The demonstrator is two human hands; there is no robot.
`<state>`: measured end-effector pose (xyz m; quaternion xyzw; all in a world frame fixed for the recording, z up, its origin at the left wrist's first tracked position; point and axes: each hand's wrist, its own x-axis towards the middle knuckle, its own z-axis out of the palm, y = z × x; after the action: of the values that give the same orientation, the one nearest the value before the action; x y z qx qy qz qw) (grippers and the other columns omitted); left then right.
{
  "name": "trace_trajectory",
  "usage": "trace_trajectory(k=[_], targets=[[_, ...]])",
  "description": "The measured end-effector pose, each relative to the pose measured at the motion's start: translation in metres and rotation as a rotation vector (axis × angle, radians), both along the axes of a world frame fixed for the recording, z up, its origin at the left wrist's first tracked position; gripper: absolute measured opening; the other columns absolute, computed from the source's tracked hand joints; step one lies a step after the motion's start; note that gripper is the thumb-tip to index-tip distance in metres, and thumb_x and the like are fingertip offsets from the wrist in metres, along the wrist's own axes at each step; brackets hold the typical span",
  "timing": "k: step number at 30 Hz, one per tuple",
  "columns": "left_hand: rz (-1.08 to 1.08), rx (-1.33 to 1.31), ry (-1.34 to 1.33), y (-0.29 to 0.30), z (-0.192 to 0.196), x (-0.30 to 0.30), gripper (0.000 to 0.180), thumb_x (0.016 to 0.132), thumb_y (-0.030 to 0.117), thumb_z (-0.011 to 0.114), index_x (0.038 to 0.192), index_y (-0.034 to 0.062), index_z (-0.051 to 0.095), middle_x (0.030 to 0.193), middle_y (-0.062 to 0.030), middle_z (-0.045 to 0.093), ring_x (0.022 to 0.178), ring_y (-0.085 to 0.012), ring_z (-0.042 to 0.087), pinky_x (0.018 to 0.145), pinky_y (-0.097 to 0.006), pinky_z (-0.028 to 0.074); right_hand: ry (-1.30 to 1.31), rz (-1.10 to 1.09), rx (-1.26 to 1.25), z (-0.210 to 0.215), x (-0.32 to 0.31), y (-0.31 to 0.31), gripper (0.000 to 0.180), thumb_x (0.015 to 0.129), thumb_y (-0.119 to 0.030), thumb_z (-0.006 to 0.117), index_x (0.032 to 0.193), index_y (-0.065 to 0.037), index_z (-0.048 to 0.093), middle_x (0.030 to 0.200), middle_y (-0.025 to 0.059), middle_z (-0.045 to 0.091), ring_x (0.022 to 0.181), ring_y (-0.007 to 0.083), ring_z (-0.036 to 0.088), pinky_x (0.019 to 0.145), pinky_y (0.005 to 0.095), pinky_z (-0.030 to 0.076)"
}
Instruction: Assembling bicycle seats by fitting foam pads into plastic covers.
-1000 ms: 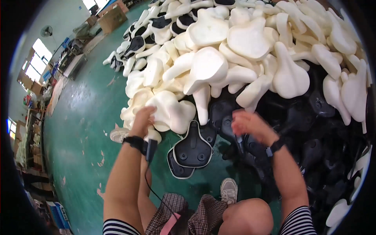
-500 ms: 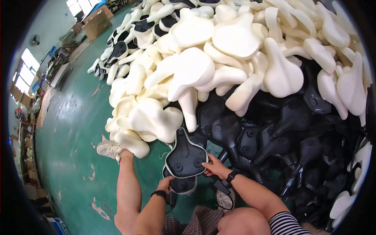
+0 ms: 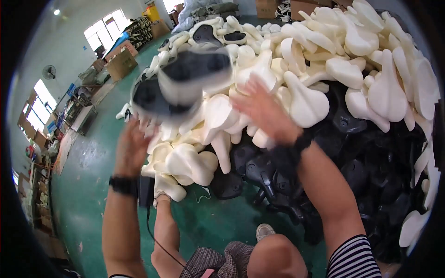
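Two bicycle saddles, each a black base with a white foam rim, hang blurred in the air ahead of my hands: one saddle [image 3: 197, 65] is farther and higher, the other saddle [image 3: 156, 98] nearer and to the left. Below the nearer one, my left hand [image 3: 133, 144] is raised, smeared by motion, its fingers apart and holding nothing. My right hand [image 3: 263, 110] reaches forward with spread fingers, empty, over the heap of white foam saddle pads [image 3: 185, 162]. Black saddle bases [image 3: 273, 180] lie piled below my right forearm.
Green floor [image 3: 88, 185] stretches along the left. Cardboard boxes [image 3: 121, 65], a low bench [image 3: 82, 121] and a wall fan [image 3: 49, 72] stand at the far left. My knees and shoes are at the bottom, and a black cable [image 3: 155, 241] runs from my left wrist.
Both hands have risen from low between my knees and let go of the two saddles, which have moved up and away to the left. The view has tilted up.
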<state>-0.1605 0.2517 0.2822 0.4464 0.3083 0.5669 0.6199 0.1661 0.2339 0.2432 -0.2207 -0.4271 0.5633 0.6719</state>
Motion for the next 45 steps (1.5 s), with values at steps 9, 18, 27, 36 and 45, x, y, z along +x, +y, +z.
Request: trace_trajectory(k=[9, 18, 27, 36, 45], targets=[[-0.070, -0.224, 0.312, 0.021, -0.111, 0.111, 0.030, 0.089, 0.014, 0.061, 0.114, 0.0025, 0.051, 0.097, -0.0096, 0.064, 0.085, -0.0251, 0.065, 0.077, -0.035, 0.053, -0.473, -0.150, -0.308, -0.087, 0.108, -0.073, 0.032, 0.094, -0.019, 0.058, 0.118, 0.001, 0.054, 0.092, 0.0067, 0.063, 0.076, 0.0109, 0.060, 0.067, 0.0247, 0.051], [0.142, -0.845, 0.534, -0.016, -0.345, 0.070, 0.032, 0.083, 0.016, 0.064, 0.112, 0.0048, 0.054, 0.099, -0.0089, 0.058, 0.071, -0.0258, 0.062, 0.063, -0.033, 0.051, -1.136, -0.332, -0.985, -0.374, 0.136, -0.269, 0.060, 0.078, -0.037, 0.071, 0.120, 0.002, 0.055, 0.110, 0.0223, 0.063, 0.099, 0.0350, 0.062, 0.087, 0.0403, 0.049], [0.339, -0.957, 0.576, 0.002, -0.455, 0.027, 0.068, 0.082, 0.022, 0.067, 0.139, 0.0046, 0.033, 0.105, -0.0138, 0.061, 0.079, -0.0253, 0.062, 0.056, -0.035, 0.048, -1.169, -0.156, -1.109, -0.381, 0.108, -0.212, 0.071, 0.075, -0.043, 0.073, 0.116, 0.011, 0.054, 0.113, 0.0285, 0.061, 0.109, 0.0397, 0.058, 0.092, 0.0397, 0.046], [-0.524, -0.975, 0.712, -0.105, -0.399, 0.135, 0.028, 0.086, 0.019, 0.065, 0.100, -0.0043, 0.060, 0.079, -0.0093, 0.065, 0.068, -0.0188, 0.063, 0.053, -0.029, 0.049, -1.139, -0.065, -1.036, -0.325, 0.131, -0.241, 0.059, 0.071, -0.032, 0.078, 0.112, 0.007, 0.059, 0.107, 0.0259, 0.064, 0.100, 0.0380, 0.062, 0.088, 0.0397, 0.048], [0.630, -0.029, 1.054, 0.074, -0.343, 0.004, 0.087, 0.074, 0.020, 0.078, 0.141, -0.0059, 0.027, 0.138, -0.0265, 0.037, 0.117, -0.0311, 0.048, 0.097, -0.038, 0.042, -1.676, 0.134, -0.714, -0.209, 0.101, -0.219, 0.025, 0.074, -0.018, 0.072, 0.089, -0.002, 0.062, 0.083, 0.0155, 0.064, 0.084, 0.0386, 0.060, 0.076, 0.0418, 0.049]])
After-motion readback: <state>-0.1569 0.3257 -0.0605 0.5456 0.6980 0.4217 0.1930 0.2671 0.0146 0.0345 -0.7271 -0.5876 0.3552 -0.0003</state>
